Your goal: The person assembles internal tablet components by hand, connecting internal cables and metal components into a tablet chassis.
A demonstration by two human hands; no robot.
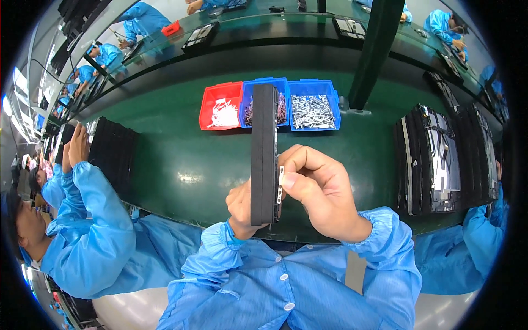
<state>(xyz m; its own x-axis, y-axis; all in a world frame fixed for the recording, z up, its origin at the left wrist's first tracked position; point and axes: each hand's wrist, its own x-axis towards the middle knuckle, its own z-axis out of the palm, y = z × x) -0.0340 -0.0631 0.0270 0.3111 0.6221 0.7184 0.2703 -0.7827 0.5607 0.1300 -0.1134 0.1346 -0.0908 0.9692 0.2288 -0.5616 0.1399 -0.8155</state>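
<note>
A thick black slab-shaped device part (264, 159) stands on edge in front of me, its narrow side toward me. My left hand (240, 204) grips it from the left near its lower end; some of those fingers are hidden behind it. At its right face, my right hand (324, 190) pinches a small white strip with dark marks (280, 184) between thumb and forefinger. The strip lies close along that face; whether it is stuck there I cannot tell. Beyond the slab sit a red bin of white pieces (222, 107) and a blue bin partly covered by it (281, 88).
Another blue bin (313, 129) holds many small silvery pieces. Black slabs stand stacked at the left (113, 151) and right (418, 159) of the green table (181, 165). A dark green post (374, 55) rises behind the bins. Blue-sleeved co-workers sit at both sides, one with hands on the left stack (78, 144).
</note>
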